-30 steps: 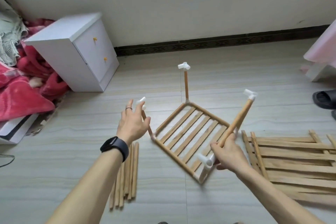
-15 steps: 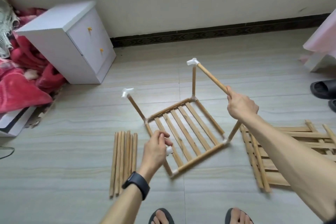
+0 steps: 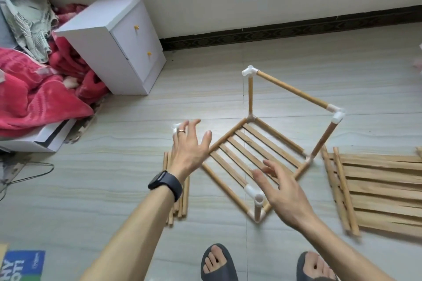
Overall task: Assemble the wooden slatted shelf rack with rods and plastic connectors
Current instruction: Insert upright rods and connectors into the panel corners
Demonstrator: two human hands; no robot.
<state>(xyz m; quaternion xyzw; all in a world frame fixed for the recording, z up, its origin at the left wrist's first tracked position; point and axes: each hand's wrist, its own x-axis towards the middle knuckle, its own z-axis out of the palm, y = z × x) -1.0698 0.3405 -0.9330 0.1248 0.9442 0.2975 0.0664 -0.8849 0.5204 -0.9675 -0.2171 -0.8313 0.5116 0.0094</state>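
Held left hand (image 3: 189,146) and right hand (image 3: 283,191) spread near the rack (image 3: 250,96), gripping nothing. Stood beside loose rods (image 3: 182,207).

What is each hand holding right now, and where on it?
Nothing is held: left hand and right hand are both open, fingers spread, by the rack.
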